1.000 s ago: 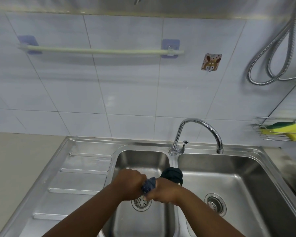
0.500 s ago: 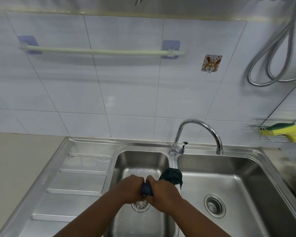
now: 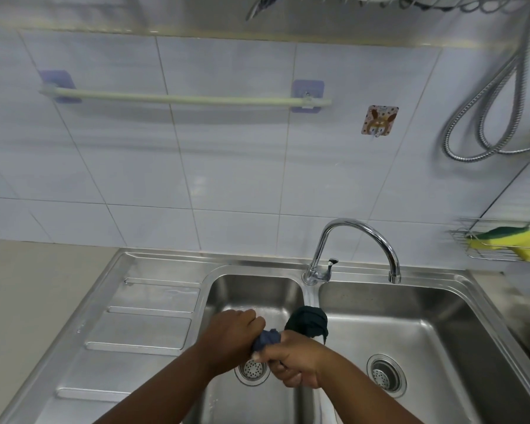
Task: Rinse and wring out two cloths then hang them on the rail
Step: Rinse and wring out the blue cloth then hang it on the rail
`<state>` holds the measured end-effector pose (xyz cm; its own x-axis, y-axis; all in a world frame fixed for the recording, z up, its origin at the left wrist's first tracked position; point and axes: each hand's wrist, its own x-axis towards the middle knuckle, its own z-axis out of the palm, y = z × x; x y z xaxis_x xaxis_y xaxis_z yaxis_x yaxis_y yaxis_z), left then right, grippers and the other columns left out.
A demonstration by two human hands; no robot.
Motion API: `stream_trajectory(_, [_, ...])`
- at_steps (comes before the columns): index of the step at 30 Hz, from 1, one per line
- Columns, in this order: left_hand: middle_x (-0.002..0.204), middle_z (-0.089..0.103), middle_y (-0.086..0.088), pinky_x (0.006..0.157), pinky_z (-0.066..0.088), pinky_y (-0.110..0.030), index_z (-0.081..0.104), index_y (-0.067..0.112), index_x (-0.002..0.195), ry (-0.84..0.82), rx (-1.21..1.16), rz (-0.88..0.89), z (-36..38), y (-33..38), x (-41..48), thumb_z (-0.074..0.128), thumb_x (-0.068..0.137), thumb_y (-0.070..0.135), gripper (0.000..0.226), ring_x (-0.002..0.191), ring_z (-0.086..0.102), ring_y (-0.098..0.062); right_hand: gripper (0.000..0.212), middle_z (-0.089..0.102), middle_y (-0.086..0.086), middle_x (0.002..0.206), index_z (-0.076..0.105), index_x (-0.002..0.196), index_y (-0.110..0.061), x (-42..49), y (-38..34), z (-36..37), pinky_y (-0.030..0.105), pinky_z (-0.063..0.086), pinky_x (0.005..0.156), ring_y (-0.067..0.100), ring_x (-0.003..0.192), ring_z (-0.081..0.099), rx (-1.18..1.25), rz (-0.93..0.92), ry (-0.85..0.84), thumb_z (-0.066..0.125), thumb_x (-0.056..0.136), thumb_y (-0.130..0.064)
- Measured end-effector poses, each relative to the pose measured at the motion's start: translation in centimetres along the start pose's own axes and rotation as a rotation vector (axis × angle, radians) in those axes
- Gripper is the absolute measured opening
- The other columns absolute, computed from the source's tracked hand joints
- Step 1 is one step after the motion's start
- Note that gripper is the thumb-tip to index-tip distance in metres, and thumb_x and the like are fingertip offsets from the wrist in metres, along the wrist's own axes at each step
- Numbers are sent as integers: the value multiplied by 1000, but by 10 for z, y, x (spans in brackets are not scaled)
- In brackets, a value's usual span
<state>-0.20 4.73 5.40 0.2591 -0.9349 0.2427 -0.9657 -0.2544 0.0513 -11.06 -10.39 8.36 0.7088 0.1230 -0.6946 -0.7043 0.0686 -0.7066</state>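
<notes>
Both my hands grip one twisted blue cloth (image 3: 268, 339) over the left sink basin (image 3: 254, 298). My left hand (image 3: 231, 338) clenches its left end, and my right hand (image 3: 294, 359) clenches its right end. A second, dark green cloth (image 3: 308, 321) lies bunched on the divider between the two basins, just behind my right hand. The pale rail (image 3: 184, 99) runs across the tiled wall above, on two purple pads, with nothing hanging on it.
The chrome tap (image 3: 354, 237) arches over the right basin (image 3: 410, 332), with no water running. A wire rack with a yellow-green sponge (image 3: 508, 243) hangs at the right. A metal hose (image 3: 484, 117) loops on the wall. The draining board (image 3: 129, 325) lies at the left.
My hands came together on the blue cloth, then pulled slightly apart again, twisting it. The view tilted a little. The green cloth has not moved.
</notes>
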Motion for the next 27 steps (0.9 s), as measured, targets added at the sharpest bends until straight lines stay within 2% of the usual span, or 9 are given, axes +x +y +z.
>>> stream_trajectory(3, [49, 55, 3, 37, 43, -22, 53, 23, 62, -134, 58, -62, 2, -2, 6, 66, 71, 39, 22, 38, 51, -14, 22, 51, 1, 56, 58, 63, -21, 4, -4, 2, 23, 35, 45, 13, 46, 44, -353, -58, 190, 79, 63, -27])
stream_trajectory(6, [60, 65, -3, 56, 53, -29, 62, 17, 67, -398, 22, -150, -1, 5, 14, 58, 74, 30, 15, 55, 62, -21, 19, 57, -3, 64, 54, 56, -24, 11, 0, 2, 28, 45, 59, 12, 60, 53, -730, -162, 267, 71, 64, -27])
stream_trajectory(10, [56, 48, 4, 65, 50, -30, 56, 17, 65, -679, -231, -305, -2, 13, 22, 60, 74, 23, 12, 64, 55, -19, 20, 48, -10, 57, 49, 59, -26, 16, 11, -3, 21, 35, 49, 14, 61, 54, -1140, -329, 358, 63, 72, -29])
stream_trajectory(13, [70, 60, -2, 68, 52, -33, 67, 7, 76, -804, -439, -458, 2, 13, 25, 69, 66, 22, 18, 69, 60, -19, 11, 62, -2, 63, 62, 73, -19, 22, 19, -7, 21, 25, 44, 19, 57, 59, -1399, -529, 481, 59, 75, -29])
stream_trajectory(15, [77, 65, -3, 70, 53, -34, 72, 8, 83, -858, -550, -514, 1, 11, 26, 74, 61, 25, 28, 70, 61, -19, 12, 62, -3, 54, 61, 68, -23, 26, 26, -11, 20, 26, 42, 14, 44, 56, -1540, -608, 563, 64, 68, -34])
stream_trajectory(19, [58, 53, 2, 53, 40, -27, 64, 18, 62, -944, -743, -585, -6, 10, 26, 77, 61, 22, 14, 50, 46, -14, 21, 52, -8, 43, 54, 62, -27, 33, 34, -11, 20, 22, 39, 8, 32, 44, -1650, -662, 590, 59, 68, -46])
stream_trajectory(22, [59, 54, 0, 57, 40, -27, 63, 17, 61, -900, -740, -588, -3, 11, 19, 75, 65, 19, 13, 54, 49, -14, 25, 53, -8, 43, 54, 61, -27, 35, 40, -9, 18, 23, 39, 7, 32, 45, -1633, -638, 630, 66, 61, -49])
stream_trajectory(25, [85, 67, -7, 61, 39, -16, 64, 10, 89, -554, -508, -492, 11, 18, 9, 66, 76, 21, 17, 73, 56, -13, 18, 62, -9, 50, 62, 64, -28, 32, 38, -8, 16, 30, 40, 5, 40, 57, -1408, -570, 700, 70, 56, -41])
stream_trajectory(27, [103, 62, -2, 64, 38, -13, 58, 15, 104, -312, -327, -399, 17, 20, 3, 60, 82, 23, 23, 83, 52, -11, 10, 68, -8, 68, 65, 77, -25, 26, 32, -9, 18, 41, 52, 6, 58, 60, -1170, -467, 713, 66, 72, -33])
